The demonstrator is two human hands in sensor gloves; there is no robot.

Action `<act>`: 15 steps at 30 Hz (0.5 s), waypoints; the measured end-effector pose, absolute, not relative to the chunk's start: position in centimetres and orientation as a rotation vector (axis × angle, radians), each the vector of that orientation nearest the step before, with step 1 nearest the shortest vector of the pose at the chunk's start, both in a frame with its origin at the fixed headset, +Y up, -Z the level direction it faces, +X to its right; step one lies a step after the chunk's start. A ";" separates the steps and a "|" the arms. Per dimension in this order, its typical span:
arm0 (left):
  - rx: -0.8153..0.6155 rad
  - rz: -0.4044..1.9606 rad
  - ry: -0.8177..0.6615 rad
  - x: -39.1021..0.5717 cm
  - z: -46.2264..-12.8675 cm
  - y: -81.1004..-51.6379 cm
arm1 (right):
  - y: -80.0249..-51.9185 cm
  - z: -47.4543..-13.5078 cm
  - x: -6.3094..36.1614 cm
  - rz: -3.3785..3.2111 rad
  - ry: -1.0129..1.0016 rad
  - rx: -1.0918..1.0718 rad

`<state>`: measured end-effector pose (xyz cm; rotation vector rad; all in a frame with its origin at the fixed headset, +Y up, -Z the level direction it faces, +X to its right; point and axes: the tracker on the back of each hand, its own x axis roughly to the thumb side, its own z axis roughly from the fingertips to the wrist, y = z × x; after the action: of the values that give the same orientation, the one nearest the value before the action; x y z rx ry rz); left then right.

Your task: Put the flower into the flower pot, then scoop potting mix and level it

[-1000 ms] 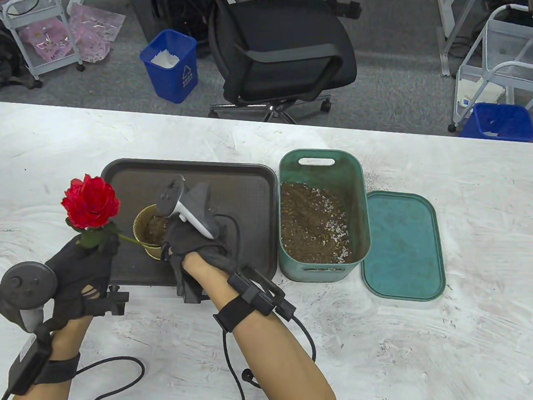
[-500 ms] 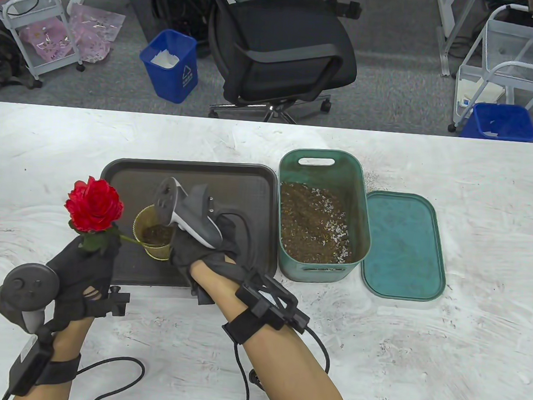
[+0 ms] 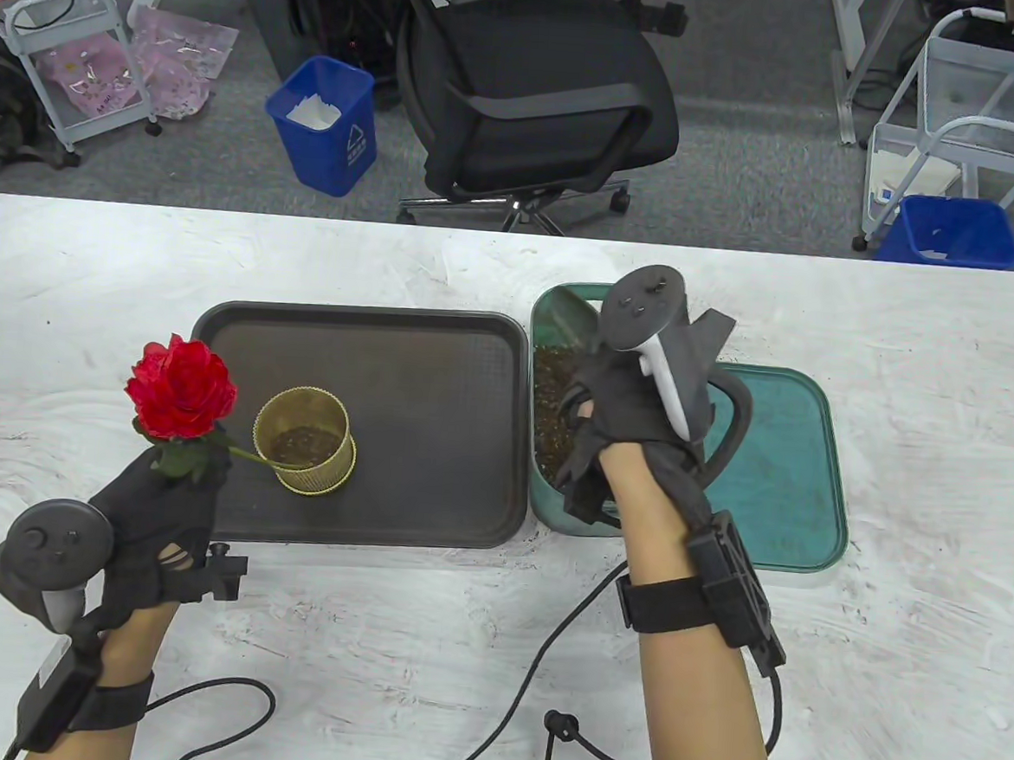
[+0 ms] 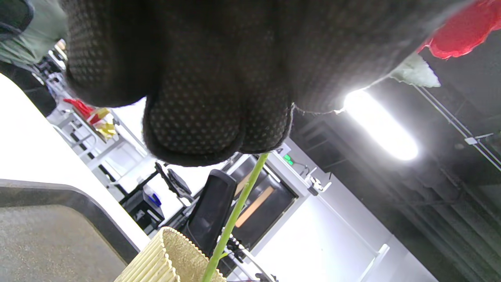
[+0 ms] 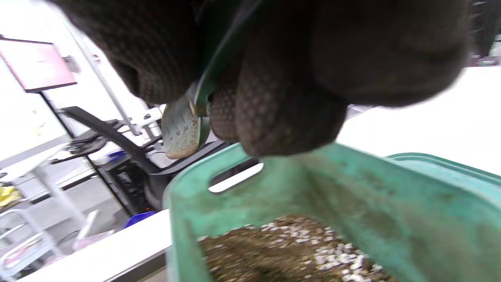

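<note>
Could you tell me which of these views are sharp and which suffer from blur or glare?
Table view: evenly lit and sharp, from the flower to the flower pot. Left wrist view: a ceiling light flares white. Right wrist view: motion-blurred, the green bin and gloved fingers smeared.

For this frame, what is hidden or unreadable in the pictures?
- Scoop: right wrist view shows only its tip below the gloved fingers; table view hides it under the right hand.
- Stem end inside the pot: too small in table view, cut off in left wrist view.
- Bin: blurred.
</note>
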<state>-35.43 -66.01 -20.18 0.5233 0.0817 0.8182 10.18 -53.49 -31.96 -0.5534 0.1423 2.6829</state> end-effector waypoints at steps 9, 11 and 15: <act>0.519 0.830 0.105 -35.8 -20.3 -66.0 | -59.9 -36.4 11.4 2.778 0.497 -0.683; 0.515 0.843 0.110 -35.8 -20.3 -66.1 | -61.0 -37.1 11.0 2.785 0.548 -0.684; 0.513 0.847 0.112 -35.8 -20.3 -66.0 | -62.8 -38.2 10.2 2.805 0.599 -0.689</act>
<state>-35.83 -66.02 -20.28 0.5128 0.1116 0.8467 10.20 -62.80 -38.24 -0.6893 0.5987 2.8054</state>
